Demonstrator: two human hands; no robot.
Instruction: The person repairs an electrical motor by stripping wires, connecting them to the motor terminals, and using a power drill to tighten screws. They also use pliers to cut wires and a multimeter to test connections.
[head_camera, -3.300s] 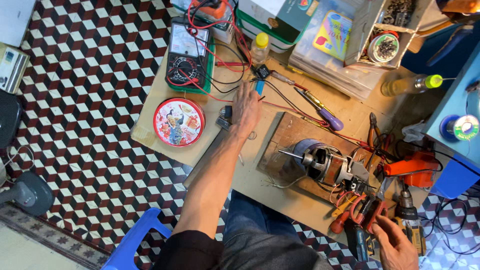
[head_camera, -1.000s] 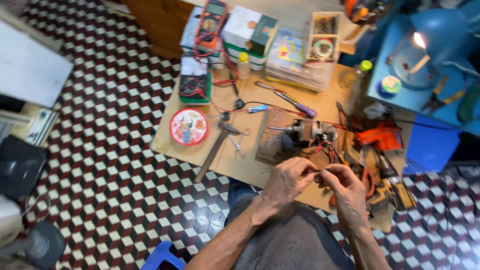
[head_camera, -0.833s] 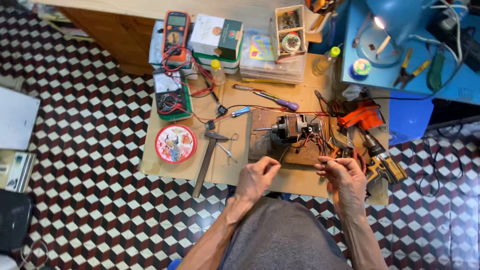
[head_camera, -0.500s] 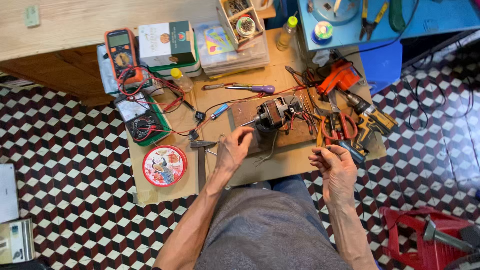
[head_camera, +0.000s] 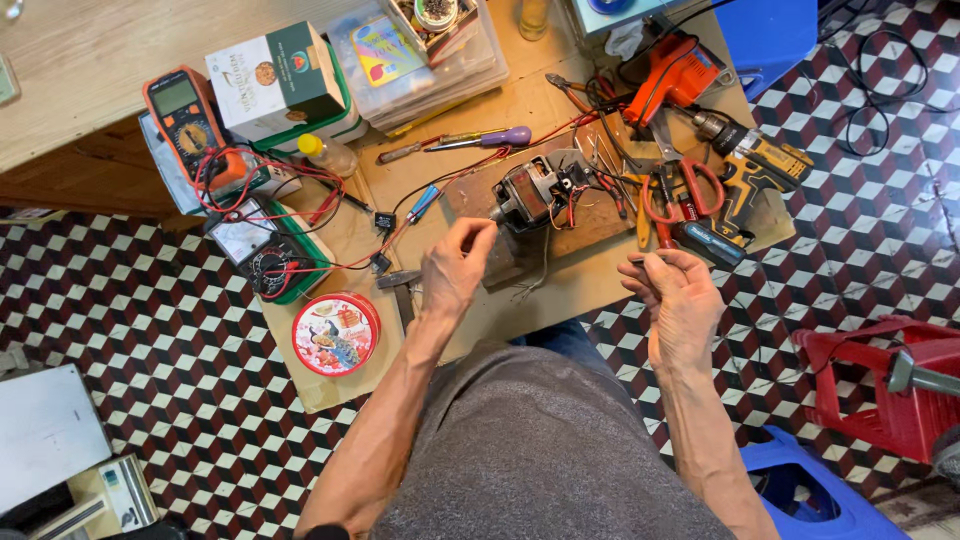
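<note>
A small electric motor (head_camera: 535, 190) with red wires sits on a wooden board (head_camera: 590, 228) on the workbench. My left hand (head_camera: 452, 268) reaches up to it, thumb and forefinger pinched at the shaft end on the motor's left side. My right hand (head_camera: 676, 298) hovers over the bench's front edge, right of the board, with fingers curled and thumb against the forefinger. Whether it holds something thin I cannot tell. Red-handled scissors (head_camera: 682, 188) lie just above my right hand.
A round red tin (head_camera: 335, 333), a green analog meter (head_camera: 262, 256), an orange multimeter (head_camera: 185, 118), a purple-handled screwdriver (head_camera: 490, 138), a cordless drill (head_camera: 752, 165) and boxes crowd the bench. A red stool (head_camera: 890, 385) and a blue stool (head_camera: 815, 490) stand on the checkered floor.
The view has swung and moved closer. My left hand went from in front of my body up to the motor's shaft end. My right hand stayed out to the right.
</note>
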